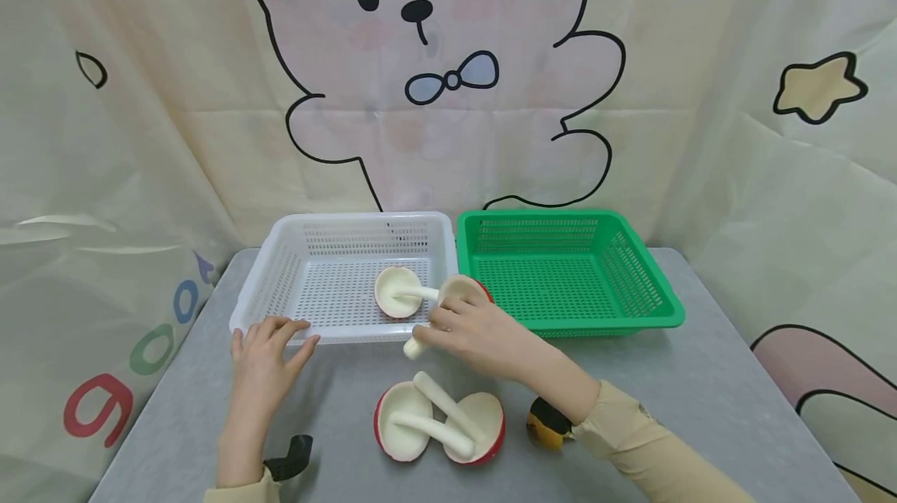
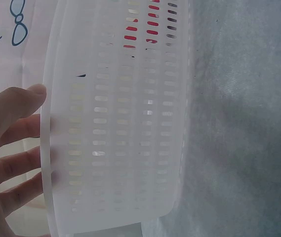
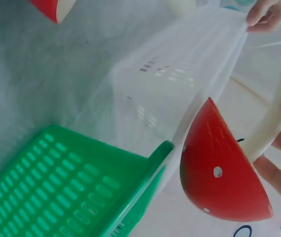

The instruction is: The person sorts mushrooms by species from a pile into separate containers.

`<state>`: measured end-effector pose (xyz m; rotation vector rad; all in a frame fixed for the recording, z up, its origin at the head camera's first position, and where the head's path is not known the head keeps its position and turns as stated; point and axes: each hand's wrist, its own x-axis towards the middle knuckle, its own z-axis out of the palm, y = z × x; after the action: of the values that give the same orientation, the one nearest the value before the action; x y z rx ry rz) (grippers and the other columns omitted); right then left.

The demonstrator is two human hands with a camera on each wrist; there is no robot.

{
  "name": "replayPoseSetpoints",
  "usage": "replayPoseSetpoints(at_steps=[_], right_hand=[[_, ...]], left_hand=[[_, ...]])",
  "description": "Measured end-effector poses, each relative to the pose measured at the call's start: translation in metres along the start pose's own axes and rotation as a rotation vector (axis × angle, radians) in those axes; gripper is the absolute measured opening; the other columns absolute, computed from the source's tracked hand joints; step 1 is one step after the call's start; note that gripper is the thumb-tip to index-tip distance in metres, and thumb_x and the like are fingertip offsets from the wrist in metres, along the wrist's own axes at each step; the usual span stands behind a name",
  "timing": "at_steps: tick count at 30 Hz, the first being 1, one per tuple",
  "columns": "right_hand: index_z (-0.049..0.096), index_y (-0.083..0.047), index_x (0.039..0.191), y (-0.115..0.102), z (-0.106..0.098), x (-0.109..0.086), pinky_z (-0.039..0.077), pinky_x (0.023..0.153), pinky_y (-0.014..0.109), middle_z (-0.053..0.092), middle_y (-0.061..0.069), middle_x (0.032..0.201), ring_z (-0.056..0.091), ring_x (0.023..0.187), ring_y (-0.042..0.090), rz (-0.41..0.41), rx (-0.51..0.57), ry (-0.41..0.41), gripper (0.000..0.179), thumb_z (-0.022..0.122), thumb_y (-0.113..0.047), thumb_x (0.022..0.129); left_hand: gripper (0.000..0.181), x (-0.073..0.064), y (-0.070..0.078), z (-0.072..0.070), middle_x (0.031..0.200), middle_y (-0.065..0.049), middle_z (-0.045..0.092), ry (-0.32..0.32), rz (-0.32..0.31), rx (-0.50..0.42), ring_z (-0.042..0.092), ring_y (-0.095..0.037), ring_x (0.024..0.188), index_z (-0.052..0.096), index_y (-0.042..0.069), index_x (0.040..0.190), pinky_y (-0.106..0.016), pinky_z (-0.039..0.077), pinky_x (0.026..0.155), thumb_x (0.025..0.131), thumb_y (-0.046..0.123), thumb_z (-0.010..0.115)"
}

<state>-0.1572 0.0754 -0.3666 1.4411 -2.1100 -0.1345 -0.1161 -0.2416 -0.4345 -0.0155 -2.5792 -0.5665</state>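
My right hand (image 1: 466, 332) grips the cream stem (image 3: 273, 126) of a toy mushroom with a white-spotted red cap (image 3: 224, 170). This mushroom is raised near the inner corner of the white basket (image 1: 336, 334), beside the green basket. Another mushroom (image 1: 392, 300) lies inside the white basket, its stem pointing right. Two more mushrooms (image 1: 402, 441) (image 1: 490, 409) lie together on the table, undersides up and stems crossing. My left hand (image 1: 262, 367) holds the white basket's front rim at its left part, fingers over the edge and thumb against it.
A green basket (image 1: 571, 328) stands against the white one on the right; no mushroom shows in it. The grey table (image 1: 350, 480) runs back to a printed curtain (image 1: 666, 98). A black and yellow item (image 1: 548, 427) shows beneath my right wrist.
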Motion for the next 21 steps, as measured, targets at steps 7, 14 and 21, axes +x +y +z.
replayPoseSetpoints(at_steps=[7,14,21], right_hand=[[0.057,-0.027,0.109,0.013,0.007,0.013,0.037,0.074,0.026,0.056,-0.008,0.087,0.052,0.082,0.01,-0.04,-0.022,-0.007,0.029,0.065,-0.008,0.088],[0.059,-0.027,0.104,0.02,0.015,0.028,0.033,0.071,0.023,0.054,-0.008,0.081,0.047,0.074,0.01,-0.085,-0.067,-0.006,0.022,0.062,-0.011,0.091],[0.056,-0.028,0.1,0.029,0.023,0.043,0.031,0.07,0.025,0.052,-0.007,0.078,0.045,0.072,0.011,-0.114,-0.089,-0.077,0.025,0.061,-0.006,0.088]], left_hand=[[0.026,0.001,0.001,-0.001,0.102,-0.014,0.064,0.011,-0.003,-0.009,0.054,-0.039,0.101,0.072,0.007,0.099,-0.077,0.018,0.102,0.078,0.02,0.08],[0.027,0.001,-0.001,0.001,0.101,-0.014,0.064,0.013,0.001,-0.008,0.054,-0.039,0.101,0.072,0.007,0.099,-0.077,0.019,0.101,0.077,0.019,0.08],[0.027,0.0,-0.001,0.001,0.101,-0.014,0.063,0.006,-0.008,-0.016,0.053,-0.039,0.101,0.071,0.007,0.099,-0.077,0.018,0.102,0.077,0.019,0.08]])
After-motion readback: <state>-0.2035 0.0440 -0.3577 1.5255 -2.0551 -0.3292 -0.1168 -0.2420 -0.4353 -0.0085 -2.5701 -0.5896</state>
